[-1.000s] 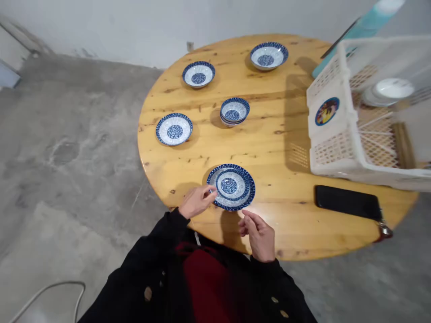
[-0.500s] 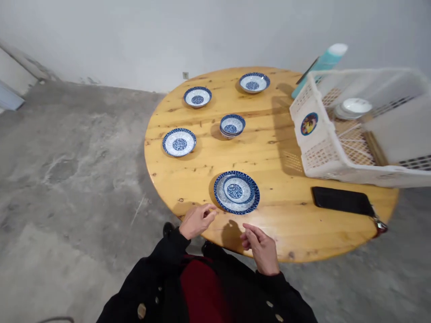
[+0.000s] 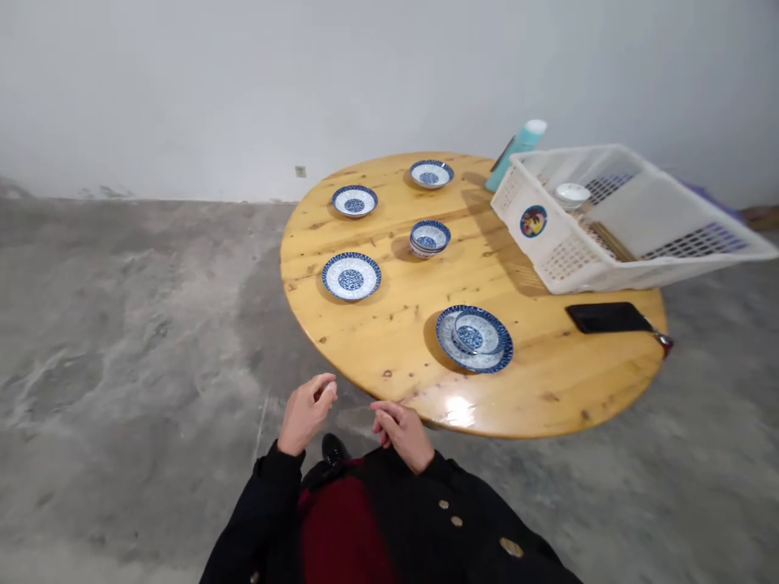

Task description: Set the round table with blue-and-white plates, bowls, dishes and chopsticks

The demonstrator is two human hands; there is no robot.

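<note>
Both of my hands are empty, with fingers loosely bent and apart. My left hand (image 3: 307,412) hangs open just off the near left edge of the round wooden table (image 3: 402,312). Close to it, my right hand (image 3: 402,435) is open at the near edge, index finger pointing left. To the right of my hands, a blue-and-white plate (image 3: 446,345) carries a smaller matching dish (image 3: 471,335). Farther in stands a stack of small bowls (image 3: 429,237). A flat plate (image 3: 351,276) lies left of it, and two shallow dishes (image 3: 355,201) (image 3: 432,173) sit along the far side.
A white plastic basket (image 3: 565,251) occupies the table's right side, with white bowls (image 3: 572,194) and chopstick-like sticks (image 3: 608,239) inside. Behind it leans a teal bottle-like object (image 3: 516,154). A black phone (image 3: 607,317) with a strap lies in front.
My hands have drawn back from the stacked plate and dish toward the table's near left edge. My view has shifted, and my body stands farther left. The dishes keep their places.
</note>
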